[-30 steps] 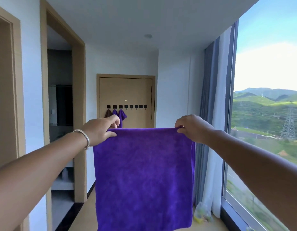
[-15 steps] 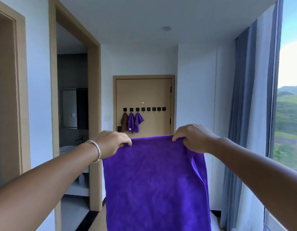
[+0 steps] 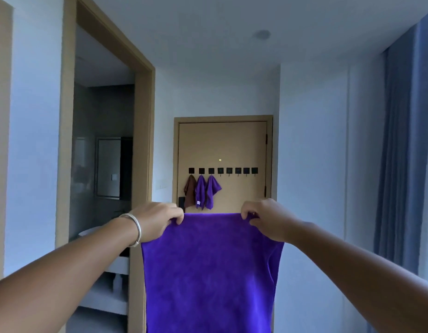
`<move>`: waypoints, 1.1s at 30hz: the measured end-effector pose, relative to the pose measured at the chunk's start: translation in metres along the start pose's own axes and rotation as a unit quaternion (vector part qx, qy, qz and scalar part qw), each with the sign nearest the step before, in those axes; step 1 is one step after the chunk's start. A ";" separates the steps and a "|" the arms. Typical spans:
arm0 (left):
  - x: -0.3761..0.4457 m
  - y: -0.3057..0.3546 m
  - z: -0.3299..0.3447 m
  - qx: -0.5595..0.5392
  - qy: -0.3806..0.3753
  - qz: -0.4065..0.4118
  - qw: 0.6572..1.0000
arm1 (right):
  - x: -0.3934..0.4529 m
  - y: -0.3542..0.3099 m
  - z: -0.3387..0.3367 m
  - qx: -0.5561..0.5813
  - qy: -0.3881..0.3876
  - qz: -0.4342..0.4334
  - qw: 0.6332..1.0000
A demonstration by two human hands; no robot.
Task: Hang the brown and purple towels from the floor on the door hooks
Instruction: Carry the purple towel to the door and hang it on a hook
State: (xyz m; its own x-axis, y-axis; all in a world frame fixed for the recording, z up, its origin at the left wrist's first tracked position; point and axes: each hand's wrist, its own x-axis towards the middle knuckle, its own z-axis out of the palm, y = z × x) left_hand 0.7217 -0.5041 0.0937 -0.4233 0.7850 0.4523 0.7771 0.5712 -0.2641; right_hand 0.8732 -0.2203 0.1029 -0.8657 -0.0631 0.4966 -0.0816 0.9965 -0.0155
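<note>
A purple towel (image 3: 209,272) hangs flat in front of me, held up by its top edge. My left hand (image 3: 157,221) pinches the top left corner and my right hand (image 3: 263,216) pinches the top right corner. Far down the hallway stands a tan door (image 3: 244,145) with a row of several black hooks (image 3: 238,170). On the three leftmost hooks hang a brown towel (image 3: 190,192) and two purple towels (image 3: 200,192) (image 3: 211,191). The other hooks are bare. The held towel hides the door's lower part.
An open doorway with a wooden frame (image 3: 142,150) on the left leads to a bathroom with a mirror (image 3: 108,167) and shelves. A blue curtain (image 3: 400,164) hangs on the right. White walls line the hallway.
My view has swung left, away from the window, and the door is now nearer and centred. Both hands still hold the towel, now closer together along its top edge.
</note>
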 end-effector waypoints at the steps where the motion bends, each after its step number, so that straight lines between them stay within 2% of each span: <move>1: 0.012 -0.013 0.014 0.001 0.000 0.002 1.000 | 0.017 0.006 0.013 0.003 -0.010 0.003 1.000; 6: 0.076 -0.084 0.077 -0.027 0.024 0.039 0.999 | 0.103 0.020 0.073 -0.029 -0.040 -0.007 0.999; 11: 0.136 -0.155 0.137 -0.053 0.018 0.064 0.996 | 0.186 0.041 0.121 -0.051 -0.045 0.034 0.997; 20: 0.222 -0.232 0.215 -0.061 0.040 0.072 0.995 | 0.298 0.084 0.190 -0.070 -0.046 0.040 0.996; 24: 0.270 -0.254 0.255 -0.064 0.052 0.057 0.995 | 0.349 0.115 0.229 -0.030 -0.046 0.059 0.997; 30: 0.349 -0.290 0.311 -0.080 0.000 0.048 0.996 | 0.424 0.178 0.282 0.028 -0.026 0.073 0.997; 33: 0.399 -0.306 0.337 -0.039 0.024 0.051 0.998 | 0.463 0.219 0.303 0.043 -0.036 0.055 0.997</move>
State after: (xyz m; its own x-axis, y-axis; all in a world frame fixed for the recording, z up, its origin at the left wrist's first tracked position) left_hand 0.1580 -0.2856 0.0682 -0.3180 0.8248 0.4676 0.8500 0.4665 -0.2447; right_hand 0.3047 -0.0481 0.0670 -0.9046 0.0398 0.4243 -0.0236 0.9894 -0.1430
